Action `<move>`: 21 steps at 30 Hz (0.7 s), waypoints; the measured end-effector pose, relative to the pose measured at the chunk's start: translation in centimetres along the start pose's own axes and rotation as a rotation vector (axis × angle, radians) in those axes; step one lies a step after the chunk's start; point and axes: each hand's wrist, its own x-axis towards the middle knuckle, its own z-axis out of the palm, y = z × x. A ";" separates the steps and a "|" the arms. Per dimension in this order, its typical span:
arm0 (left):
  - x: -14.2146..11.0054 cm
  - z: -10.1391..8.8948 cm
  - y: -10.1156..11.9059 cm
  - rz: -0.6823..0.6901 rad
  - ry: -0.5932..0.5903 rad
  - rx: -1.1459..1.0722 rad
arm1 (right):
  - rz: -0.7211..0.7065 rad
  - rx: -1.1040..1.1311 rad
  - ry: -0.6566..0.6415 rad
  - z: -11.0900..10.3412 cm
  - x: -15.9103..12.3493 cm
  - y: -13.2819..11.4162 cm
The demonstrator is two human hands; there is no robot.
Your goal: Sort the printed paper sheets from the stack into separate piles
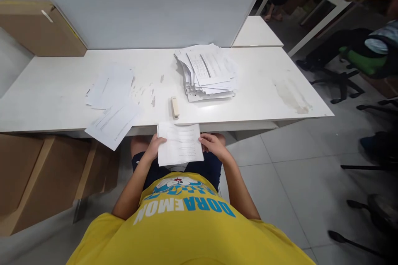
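Observation:
I hold a small sheaf of printed white sheets (179, 143) over my lap, just below the front edge of the white table (62, 91). My left hand (154, 146) grips its left edge with the fingers curled round. My right hand (212, 143) grips the right edge the same way. A cream stapler (175, 107) lies on the table right above the sheets. Behind it sits a thick, untidy pile of papers (207, 72). Loose sheets (111, 97) are spread on the left of the table, one overhanging the front edge.
Cardboard boxes stand under the table at the left (37, 174) and on the far left corner (37, 27). A white partition (149, 4) backs the table. Black office chairs (357, 58) and another table stand on the tiled floor to the right.

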 end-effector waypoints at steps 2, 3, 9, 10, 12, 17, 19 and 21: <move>-0.2 0.3 0.2 -0.037 -0.048 -0.024 | -0.017 0.012 0.019 -0.2 -0.4 0.5; -0.3 0.5 0.3 -0.059 -0.074 -0.052 | -0.029 0.044 0.045 -0.2 -0.6 0.7; -0.6 1.6 0.0 -0.125 -0.112 -0.218 | -0.012 0.256 0.123 0.0 -0.9 2.0; -0.5 1.7 0.0 -0.121 -0.097 -0.210 | -0.006 0.276 0.139 -0.2 -0.7 2.1; -0.2 1.8 0.2 -0.088 -0.101 -0.183 | -0.005 0.291 0.211 -0.9 -0.4 2.1; 0.5 1.9 1.3 0.036 -0.241 -0.012 | -0.010 0.187 0.359 -4.2 -0.3 0.2; 0.7 2.1 1.5 0.049 -0.231 0.080 | -0.013 0.148 0.375 -5.3 -0.2 -0.6; 0.9 2.5 1.4 0.063 -0.195 0.154 | -0.018 0.120 0.383 -6.1 0.0 -1.1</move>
